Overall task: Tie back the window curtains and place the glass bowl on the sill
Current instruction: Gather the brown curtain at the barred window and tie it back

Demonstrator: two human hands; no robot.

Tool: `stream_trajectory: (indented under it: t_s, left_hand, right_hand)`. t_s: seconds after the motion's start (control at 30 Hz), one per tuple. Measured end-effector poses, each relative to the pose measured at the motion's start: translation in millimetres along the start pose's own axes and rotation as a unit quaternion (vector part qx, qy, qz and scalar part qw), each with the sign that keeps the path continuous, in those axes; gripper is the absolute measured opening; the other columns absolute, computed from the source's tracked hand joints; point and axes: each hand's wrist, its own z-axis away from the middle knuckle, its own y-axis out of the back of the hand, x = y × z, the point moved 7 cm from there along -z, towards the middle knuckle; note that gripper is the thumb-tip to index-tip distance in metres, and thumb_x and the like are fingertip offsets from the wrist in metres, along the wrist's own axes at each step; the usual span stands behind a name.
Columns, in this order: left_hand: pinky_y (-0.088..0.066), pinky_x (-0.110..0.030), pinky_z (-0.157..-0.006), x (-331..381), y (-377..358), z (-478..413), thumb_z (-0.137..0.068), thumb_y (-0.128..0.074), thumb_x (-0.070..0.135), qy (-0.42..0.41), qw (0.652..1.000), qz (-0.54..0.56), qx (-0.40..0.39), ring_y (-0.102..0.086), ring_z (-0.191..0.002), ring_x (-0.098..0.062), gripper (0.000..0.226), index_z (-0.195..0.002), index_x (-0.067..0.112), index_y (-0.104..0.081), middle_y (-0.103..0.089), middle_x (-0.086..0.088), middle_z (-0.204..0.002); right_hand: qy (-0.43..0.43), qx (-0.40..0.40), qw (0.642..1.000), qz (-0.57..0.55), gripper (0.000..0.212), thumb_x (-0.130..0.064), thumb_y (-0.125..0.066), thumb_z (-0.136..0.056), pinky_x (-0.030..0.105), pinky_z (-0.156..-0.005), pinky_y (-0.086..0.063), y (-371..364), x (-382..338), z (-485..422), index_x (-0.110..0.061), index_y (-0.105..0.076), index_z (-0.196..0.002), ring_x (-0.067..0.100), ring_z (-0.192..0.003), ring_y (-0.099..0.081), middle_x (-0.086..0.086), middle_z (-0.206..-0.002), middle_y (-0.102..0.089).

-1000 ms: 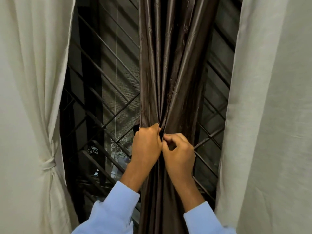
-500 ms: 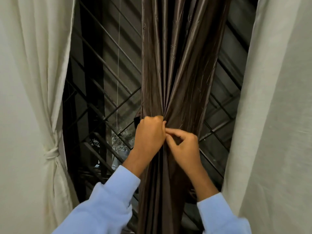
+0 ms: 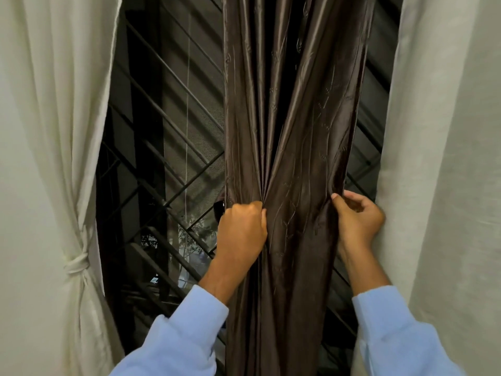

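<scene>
Brown curtain (image 3: 295, 126): hangs in the middle of the window between two cream curtains, its folds drawn to a point at the left fist and fanning out toward its right edge
Left hand (image 3: 241, 229): clenched in a tight fist round the bunched folds, back of the hand toward the camera
Right hand (image 3: 357, 221): fingers curled, pinching the brown curtain's right edge, just beside the right cream curtain (image 3: 447, 158)
Left cream curtain (image 3: 54, 131): gathered and bound by a knotted cream tie (image 3: 77, 263)
Window grille (image 3: 168, 158): dark diagonal bars behind the curtains
Sleeves (image 3: 189, 329): light blue, on both forearms
</scene>
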Motion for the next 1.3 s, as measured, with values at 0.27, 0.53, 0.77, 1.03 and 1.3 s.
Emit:
stream_trajectory:
  t_s: [0.27,0.53,0.77,1.03,1.3]
  left_hand:
    - [-0.046,-0.037,-0.054,5.8,-4.7,-2.5,-0.094,-0.052,0.021,-0.005,1.000,-0.012,-0.017,-0.061,-0.063,-0.036,0.024,-0.076,0.006,-0.059,-0.063,-0.015,-0.068]
    - [-0.046,-0.041,-0.065,18.7,-2.9,-3.7,-0.097,-0.043,0.021,-0.036,0.995,-0.061,-0.067,-0.062,-0.084,-0.039,0.022,-0.093,0.007,-0.060,-0.065,-0.017,-0.088]
    - [-0.043,-0.035,-0.063,23.1,5.0,-2.1,-0.095,-0.042,0.017,-0.090,0.985,-0.118,-0.084,-0.064,-0.083,-0.033,0.021,-0.099,0.010,-0.061,-0.067,-0.011,-0.090]
    - [-0.027,-0.020,-0.033,29.7,13.0,4.5,-0.052,-0.066,0.009,-0.147,0.988,-0.038,0.026,-0.047,-0.030,-0.025,0.008,-0.053,0.011,-0.059,-0.053,-0.005,-0.043]
    - [-0.052,-0.044,-0.056,-35.7,-2.5,5.5,-0.090,-0.051,0.047,0.060,0.955,0.290,-0.001,-0.064,-0.060,-0.025,0.039,-0.078,0.016,-0.071,-0.067,-0.007,-0.064]
  right_hand:
    - [0.104,-0.115,0.988,0.027,0.015,-0.010,-0.081,-0.079,0.013,-0.064,-0.053,-26.6,-31.8,76.2,-0.016,-0.072,-0.089,0.003,-0.069,-0.068,-0.001,-0.075,-0.071]
    - [0.173,-0.205,0.959,0.090,0.021,-0.006,-0.073,-0.086,0.012,-0.069,-0.053,-56.1,-42.7,105.2,-0.022,-0.070,-0.099,-0.003,-0.080,-0.068,-0.012,-0.089,-0.071]
    - [0.296,-0.263,0.905,0.155,0.033,0.001,-0.053,-0.092,0.009,-0.080,-0.047,-67.4,-71.3,121.5,-0.018,-0.074,-0.109,0.000,-0.094,-0.063,-0.006,-0.104,-0.065]
    - [0.203,-0.381,0.825,0.365,0.043,-0.034,-0.047,-0.098,0.033,-0.070,-0.045,-98.6,-85.8,118.4,-0.014,-0.060,-0.062,0.018,-0.075,-0.062,0.004,-0.072,-0.067]
    - [0.148,-0.370,0.835,0.379,0.037,-0.029,-0.041,-0.105,0.025,-0.104,-0.034,-82.4,-82.6,111.7,-0.010,-0.059,-0.131,0.020,-0.135,-0.045,0.008,-0.136,-0.058]
